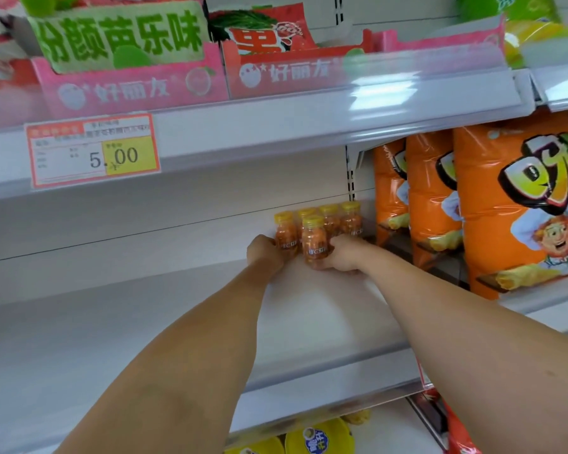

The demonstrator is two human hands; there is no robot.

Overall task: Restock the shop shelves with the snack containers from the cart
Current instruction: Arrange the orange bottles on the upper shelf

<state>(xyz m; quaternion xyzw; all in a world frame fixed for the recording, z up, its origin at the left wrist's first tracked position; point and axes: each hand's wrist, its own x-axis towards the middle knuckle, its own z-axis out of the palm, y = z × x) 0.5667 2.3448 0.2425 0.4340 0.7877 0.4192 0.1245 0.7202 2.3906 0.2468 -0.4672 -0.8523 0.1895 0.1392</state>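
Observation:
Several small clear snack bottles with yellow caps and orange contents stand at the back of a white shelf (177,316). My left hand (263,252) grips the leftmost bottle (284,232) from its left side. My right hand (343,255) grips the front bottle (313,242), fingers curled around its lower part. Two more bottles (340,219) stand behind, close to the orange bags. Both forearms reach in from the bottom of the head view. The cart is out of view.
Tall orange snack bags (518,204) stand right of the bottles. The shelf above carries pink display boxes (132,90) and a 5.00 price tag (92,152). Yellow packs (318,437) sit on the shelf below.

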